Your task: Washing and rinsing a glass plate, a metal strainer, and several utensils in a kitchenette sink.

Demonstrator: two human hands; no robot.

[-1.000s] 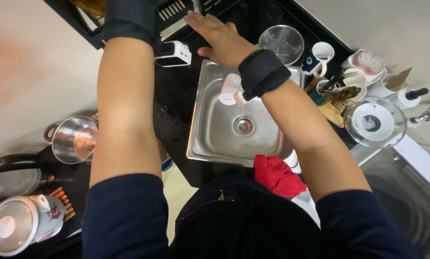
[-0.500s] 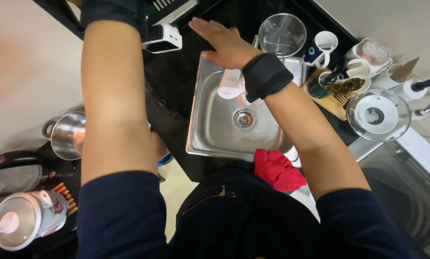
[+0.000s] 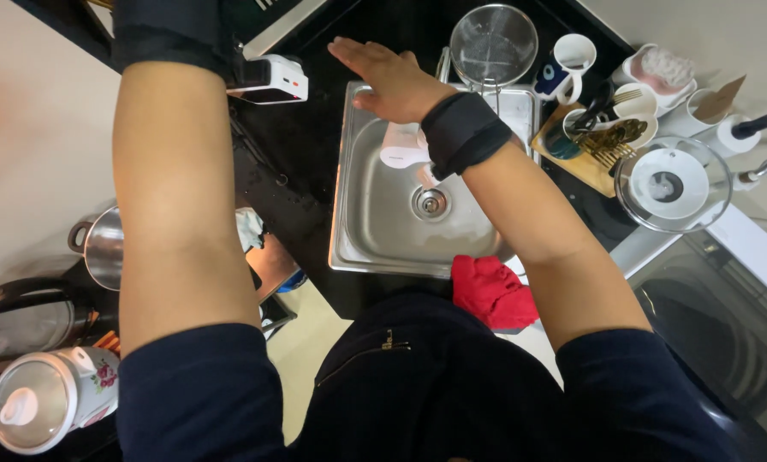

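Observation:
My right hand point(image 3: 385, 79) is stretched out flat, palm down, over the far edge of the steel sink point(image 3: 375, 231). It holds nothing, and a black band wraps its wrist. A white tap head point(image 3: 403, 154) shows just below that hand, above the drain point(image 3: 431, 203). My left forearm point(image 3: 174, 188) reaches straight up past the top of the view. It wears a black wristband, and the hand itself is cut off. A small white box-shaped device point(image 3: 272, 79) lies on the black counter beside that arm.
A metal strainer point(image 3: 493, 38), a white mug point(image 3: 572, 56), a cutlery cup point(image 3: 608, 128) and a glass lid point(image 3: 673, 181) crowd the counter right of the sink. A red cloth point(image 3: 490, 291) hangs at the front edge. A steel pot point(image 3: 101, 248) and a white flowered kettle point(image 3: 45, 402) stand at left.
My right hand has stayed spread over the sink's far edge, drifting slightly left. The left arm keeps reaching up out of view. The view has shifted a little.

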